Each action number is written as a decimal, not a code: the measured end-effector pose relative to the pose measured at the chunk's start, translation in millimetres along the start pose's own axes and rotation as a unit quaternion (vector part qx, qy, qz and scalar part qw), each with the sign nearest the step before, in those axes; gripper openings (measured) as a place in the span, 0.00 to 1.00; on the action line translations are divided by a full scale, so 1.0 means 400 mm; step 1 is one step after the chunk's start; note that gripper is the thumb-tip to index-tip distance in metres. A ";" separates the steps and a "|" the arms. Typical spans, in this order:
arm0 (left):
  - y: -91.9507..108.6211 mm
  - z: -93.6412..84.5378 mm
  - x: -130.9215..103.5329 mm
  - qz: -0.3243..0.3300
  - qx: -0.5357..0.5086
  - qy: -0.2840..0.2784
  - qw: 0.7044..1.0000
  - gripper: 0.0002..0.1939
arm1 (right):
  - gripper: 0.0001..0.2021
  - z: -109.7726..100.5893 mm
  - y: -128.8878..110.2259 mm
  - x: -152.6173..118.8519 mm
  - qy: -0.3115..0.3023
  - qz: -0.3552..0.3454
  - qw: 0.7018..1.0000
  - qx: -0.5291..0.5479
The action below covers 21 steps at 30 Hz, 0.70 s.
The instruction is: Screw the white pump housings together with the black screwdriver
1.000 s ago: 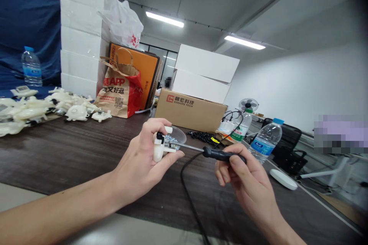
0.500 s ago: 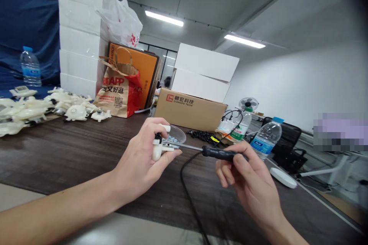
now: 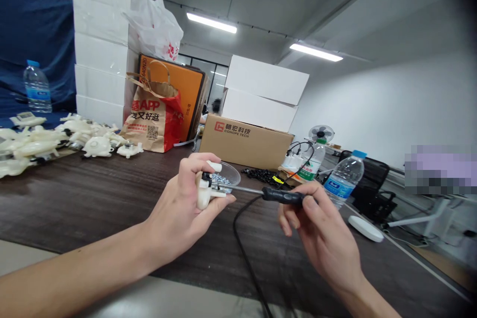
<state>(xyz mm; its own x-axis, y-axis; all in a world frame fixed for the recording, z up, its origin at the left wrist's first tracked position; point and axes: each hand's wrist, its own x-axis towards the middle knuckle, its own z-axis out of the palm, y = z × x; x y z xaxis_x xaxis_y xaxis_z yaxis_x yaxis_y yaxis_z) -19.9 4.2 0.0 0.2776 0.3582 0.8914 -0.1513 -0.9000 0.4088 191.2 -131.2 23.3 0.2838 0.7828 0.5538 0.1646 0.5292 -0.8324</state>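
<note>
My left hand [image 3: 182, 208] is closed around a small white plastic housing [image 3: 203, 195] with a black piece on it and stubs pointing right. In my right hand [image 3: 324, 228] is the black handle of a screwdriver [image 3: 281, 196], held between thumb and fingers. Its metal shaft runs left, and the tip meets the housing near the black piece; the exact contact point is too small to make out. Just behind the housing stands a clear round tub [image 3: 233, 175] of small silvery screws, partly covered by my left hand.
Similar white housings [image 3: 37, 141] are heaped at the left. Behind are a paper bag [image 3: 149, 119], a cardboard box [image 3: 242, 144] and small black parts [image 3: 261, 175]. Water bottles [image 3: 345, 179] and a white lid [image 3: 365, 228] lie rightward. A black cable [image 3: 240, 238] crosses the table [image 3: 112, 198].
My left index finger has lifted slightly, so more of the black piece shows. The screwdriver stays against the housing, and the view has shifted a little.
</note>
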 end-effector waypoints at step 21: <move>-0.007 -0.002 0.004 0.041 -0.028 0.021 0.999 0.26 | 0.12 0.009 -0.003 0.003 -0.023 0.068 0.997 -0.002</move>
<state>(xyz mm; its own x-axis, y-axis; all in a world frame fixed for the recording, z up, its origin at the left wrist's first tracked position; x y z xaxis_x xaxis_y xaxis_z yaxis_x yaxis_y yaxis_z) -19.6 7.6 0.5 0.2229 0.2957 0.9289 -0.2244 -0.9118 0.3440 187.9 -129.7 25.1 0.2594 0.8613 0.4368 0.1307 0.4168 -0.8995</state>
